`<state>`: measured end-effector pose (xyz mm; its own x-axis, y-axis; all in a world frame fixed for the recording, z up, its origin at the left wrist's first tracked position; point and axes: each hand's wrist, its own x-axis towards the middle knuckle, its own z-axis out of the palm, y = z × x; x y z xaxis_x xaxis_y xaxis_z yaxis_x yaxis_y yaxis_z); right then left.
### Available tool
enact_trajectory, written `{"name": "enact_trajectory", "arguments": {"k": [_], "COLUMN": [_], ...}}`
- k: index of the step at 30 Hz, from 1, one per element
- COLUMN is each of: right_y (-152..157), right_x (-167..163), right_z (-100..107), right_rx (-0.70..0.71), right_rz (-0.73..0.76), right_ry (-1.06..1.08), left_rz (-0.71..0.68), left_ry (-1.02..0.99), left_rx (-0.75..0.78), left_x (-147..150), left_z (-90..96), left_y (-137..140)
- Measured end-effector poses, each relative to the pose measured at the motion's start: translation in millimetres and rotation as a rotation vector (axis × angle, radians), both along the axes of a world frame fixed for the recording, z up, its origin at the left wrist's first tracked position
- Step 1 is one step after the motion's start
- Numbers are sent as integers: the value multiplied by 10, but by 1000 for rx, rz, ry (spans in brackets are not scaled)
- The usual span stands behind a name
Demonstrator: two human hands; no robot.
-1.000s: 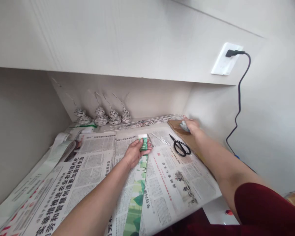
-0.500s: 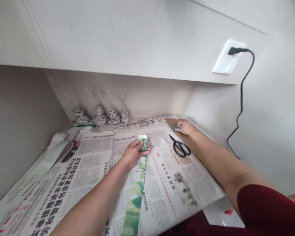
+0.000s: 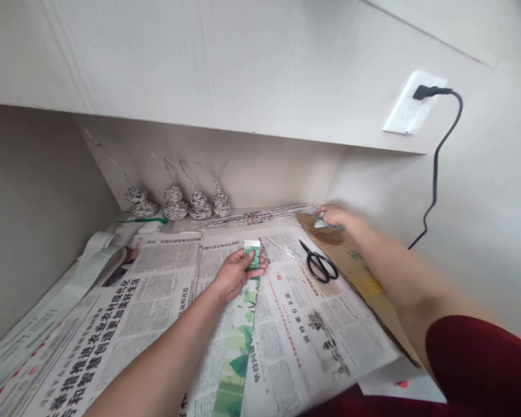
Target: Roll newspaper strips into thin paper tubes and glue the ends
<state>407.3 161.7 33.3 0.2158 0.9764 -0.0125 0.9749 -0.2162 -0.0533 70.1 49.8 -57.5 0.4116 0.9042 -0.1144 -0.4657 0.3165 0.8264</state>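
Right hand [image 3: 333, 215] has shifted toward the far end of the cardboard [image 3: 358, 263]; left hand [image 3: 239, 269] unmoved. Green strip [image 3: 238, 350] lies on newspaper [image 3: 167, 255], long axis running from left fingers toward near edge of desk [image 3: 269, 225]. Left hand nearer; right well apart, near desk's far right corner. Left thumb and fingers pinch strip's white-tipped far end; right fingers closed round a greyish crumpled wad [image 3: 328, 223], material unclear
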Motion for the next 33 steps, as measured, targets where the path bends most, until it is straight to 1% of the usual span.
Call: {"name": "enact_trajectory", "arguments": {"k": [3, 5, 8, 12, 18, 23, 28, 33], "right_y": [188, 290, 378, 393, 264, 62, -85, -165], "right_x": [-71, -98, -95, -76, -58, 54, 140, 162], "right_z": [-121, -194, -263, -291, -254, -218, -238, -202], "right_rx": [-113, -151, -144, -106, -100, -112, -81, -71], "right_rz": [-30, -48, -54, -37, -33, 15, 50, 26], "right_ry": [-27, -49, -67, -57, -34, 2, 36, 44], "left_rz": [-10, -21, -30, -43, -54, -57, -60, -39], "left_ry": [-6, -10, -12, -19, -25, -18, -13, -15], "left_rx": [1, 3, 6, 8, 8, 23, 26, 8], "left_x": [2, 1, -4, -14, -24, -29, -34, -27], "left_z": [-8, -12, -18, -28, -39, -43, -13, 5], "left_y": [11, 18, 29, 42, 44, 37, 21, 11]}}
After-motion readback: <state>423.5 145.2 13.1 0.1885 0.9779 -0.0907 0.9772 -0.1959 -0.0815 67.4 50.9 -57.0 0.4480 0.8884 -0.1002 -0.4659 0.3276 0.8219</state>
